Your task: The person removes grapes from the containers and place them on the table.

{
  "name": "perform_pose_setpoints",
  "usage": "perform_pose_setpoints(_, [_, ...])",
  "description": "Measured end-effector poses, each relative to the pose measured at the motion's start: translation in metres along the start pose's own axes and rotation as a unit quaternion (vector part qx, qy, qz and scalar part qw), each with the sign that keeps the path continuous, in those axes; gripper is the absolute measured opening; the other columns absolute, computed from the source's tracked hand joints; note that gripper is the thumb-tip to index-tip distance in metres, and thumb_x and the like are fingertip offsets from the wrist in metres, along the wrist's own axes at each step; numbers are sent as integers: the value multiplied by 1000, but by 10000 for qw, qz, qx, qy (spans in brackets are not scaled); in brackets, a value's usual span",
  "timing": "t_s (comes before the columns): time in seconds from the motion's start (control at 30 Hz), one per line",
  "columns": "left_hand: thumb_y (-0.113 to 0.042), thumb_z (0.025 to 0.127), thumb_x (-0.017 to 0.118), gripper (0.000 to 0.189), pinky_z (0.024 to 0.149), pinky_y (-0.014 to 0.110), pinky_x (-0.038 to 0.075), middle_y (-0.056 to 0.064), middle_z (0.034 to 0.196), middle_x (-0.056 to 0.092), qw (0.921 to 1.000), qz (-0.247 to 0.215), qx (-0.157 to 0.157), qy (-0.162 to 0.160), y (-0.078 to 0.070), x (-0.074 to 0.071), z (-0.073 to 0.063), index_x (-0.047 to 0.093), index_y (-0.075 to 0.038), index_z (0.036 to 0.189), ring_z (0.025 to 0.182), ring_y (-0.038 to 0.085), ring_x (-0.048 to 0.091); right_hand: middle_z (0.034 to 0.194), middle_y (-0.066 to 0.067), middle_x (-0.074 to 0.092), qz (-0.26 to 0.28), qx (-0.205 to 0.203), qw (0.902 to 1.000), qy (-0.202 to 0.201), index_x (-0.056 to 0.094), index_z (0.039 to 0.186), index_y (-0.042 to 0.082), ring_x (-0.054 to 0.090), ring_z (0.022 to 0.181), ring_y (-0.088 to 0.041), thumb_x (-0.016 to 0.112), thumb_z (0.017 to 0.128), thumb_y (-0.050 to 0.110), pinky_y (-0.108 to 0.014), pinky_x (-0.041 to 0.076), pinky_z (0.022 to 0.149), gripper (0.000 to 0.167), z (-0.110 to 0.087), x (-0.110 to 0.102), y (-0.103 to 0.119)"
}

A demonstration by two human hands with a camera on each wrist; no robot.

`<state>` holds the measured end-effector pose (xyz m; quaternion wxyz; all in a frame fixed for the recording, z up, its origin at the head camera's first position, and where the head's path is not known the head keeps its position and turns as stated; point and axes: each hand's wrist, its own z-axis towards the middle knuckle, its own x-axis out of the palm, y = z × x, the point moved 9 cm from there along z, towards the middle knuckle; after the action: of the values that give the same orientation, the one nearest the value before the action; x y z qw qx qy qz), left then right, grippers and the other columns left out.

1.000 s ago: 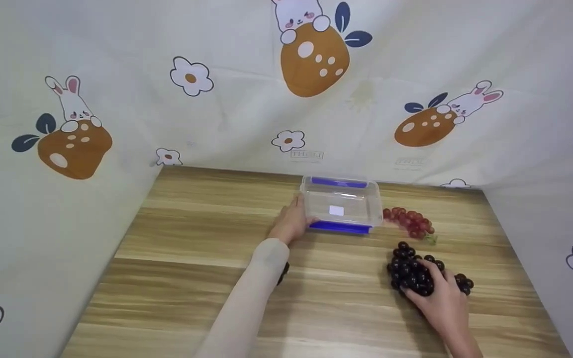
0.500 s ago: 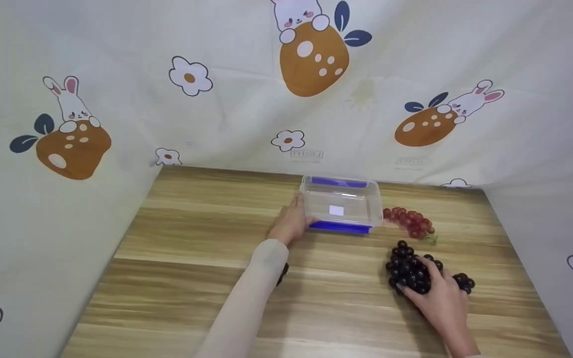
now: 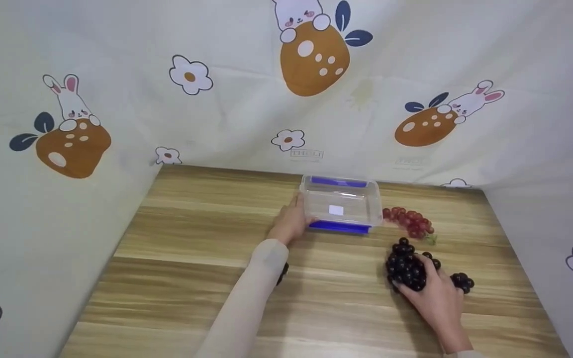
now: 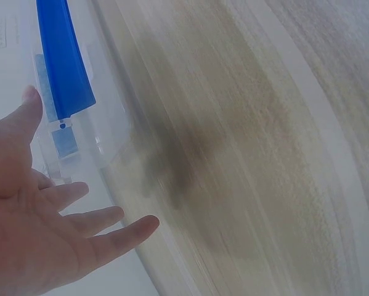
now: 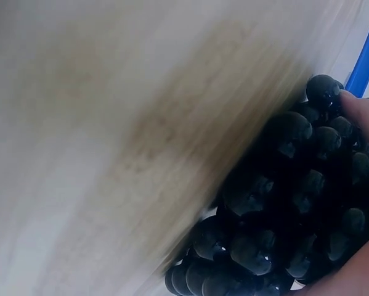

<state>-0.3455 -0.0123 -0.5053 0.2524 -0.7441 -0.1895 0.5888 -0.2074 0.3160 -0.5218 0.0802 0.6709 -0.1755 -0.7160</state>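
Observation:
The left hand (image 3: 291,220) lies against the left end of a clear plastic food box (image 3: 373,209) with blue clips. In the left wrist view its thumb is by a blue clip (image 4: 64,61), the other fingers spread and fairly straight. The right hand (image 3: 438,298) grips a bunch of black grapes (image 3: 406,268) from above, thumb on the near side and fingers over the far side. Several dark grapes (image 3: 462,282) show past the right side of that hand. In the right wrist view the shiny grapes (image 5: 252,191) fill the space beside the thumb and fingers.
A bunch of red grapes (image 3: 411,221) with a green stem lies right of the box. The wood-grain table (image 3: 182,223) ends at a patterned cloth wall (image 3: 237,114) behind and at both sides. A small black thing (image 3: 282,274) shows at the left sleeve's edge.
The right hand and the black grapes it holds have shifted slightly left and away from the body. The left hand, the box and the red grapes stay in place.

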Motion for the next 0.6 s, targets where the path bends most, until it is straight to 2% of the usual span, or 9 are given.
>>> perform_pose_setpoints(0.2, [-40, 105, 65, 87, 127, 56, 32, 20, 173, 26, 10000, -11, 9, -3, -2, 0, 0, 19, -2, 168, 151, 49, 36, 130, -43, 60, -83, -53, 9999, -70, 46, 154, 14, 63, 110, -58, 88, 81, 46, -65, 50, 83, 90, -1, -1, -1])
perform_pose_setpoints(0.37, [-40, 105, 65, 86, 127, 56, 31, 20, 172, 27, 10000, -48, 12, 27, -2, 1, 2, 19, -2, 168, 152, 49, 35, 130, -43, 60, -119, -76, 9999, 34, 45, 154, 14, 63, 109, -57, 87, 82, 46, -63, 51, 80, 89, 0, -2, -1])
perform_pose_setpoints(0.6, [-40, 106, 62, 88, 129, 50, 27, 21, 173, 24, 9999, -51, 45, 101, 0, 2, 2, 15, -1, 168, 154, 47, 33, 127, -47, 58, -98, -286, 9995, 26, 46, 154, 12, 64, 104, -61, 87, 83, 45, -73, 54, 82, 88, 0, -6, 1])
